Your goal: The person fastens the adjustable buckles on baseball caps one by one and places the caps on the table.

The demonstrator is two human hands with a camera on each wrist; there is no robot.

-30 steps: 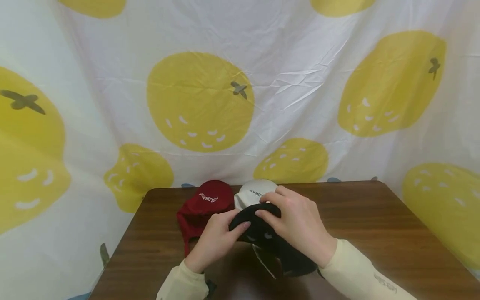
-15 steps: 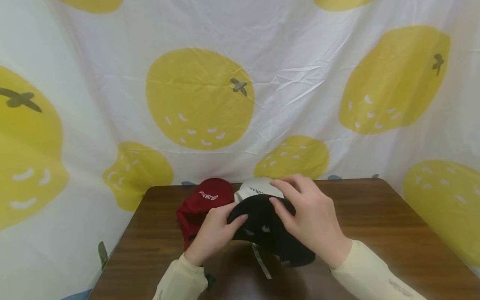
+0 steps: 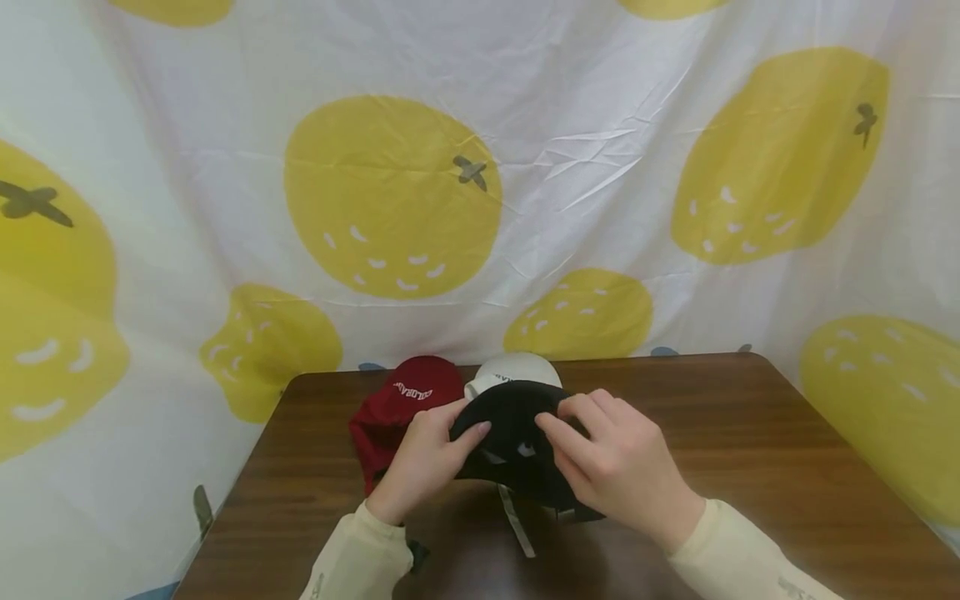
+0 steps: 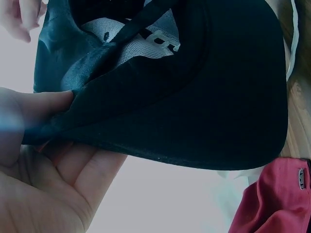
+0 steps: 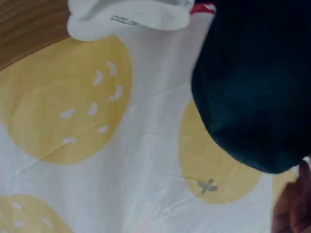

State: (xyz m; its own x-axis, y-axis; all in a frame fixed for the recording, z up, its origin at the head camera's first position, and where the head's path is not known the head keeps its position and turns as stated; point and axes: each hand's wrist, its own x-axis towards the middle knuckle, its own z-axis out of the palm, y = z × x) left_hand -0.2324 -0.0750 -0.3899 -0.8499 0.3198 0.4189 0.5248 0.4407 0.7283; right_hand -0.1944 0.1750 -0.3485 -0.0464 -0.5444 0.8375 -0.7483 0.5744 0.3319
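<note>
A black cap [image 3: 506, 425] is held up over the table, its hollow underside facing me and its brim at the left in the head view. My left hand [image 3: 423, 450] grips it, thumb on the near side and fingers behind. In the left wrist view that thumb presses where the brim of the cap [image 4: 233, 97] meets its band; pale mesh shows inside. My right hand [image 3: 615, 458] is at the cap's right side with bent fingers overlapping the fabric; I cannot tell whether they pinch it. Behind stand a red cap [image 3: 420, 392] and a white cap [image 3: 517, 365], partly hidden.
The caps are at the back of a brown wooden table [image 3: 720, 417]. A lemon-print cloth [image 3: 570, 225] hangs behind and at both sides. A pale strap [image 3: 516, 521] extends below the black cap toward me. Near my left sleeve is a small dark green item [image 3: 417, 554].
My right hand was spread at the cap's top edge and has lowered slightly, its fingers more bent. The black cap has tipped up, showing more of its underside. My left hand keeps its grip.
</note>
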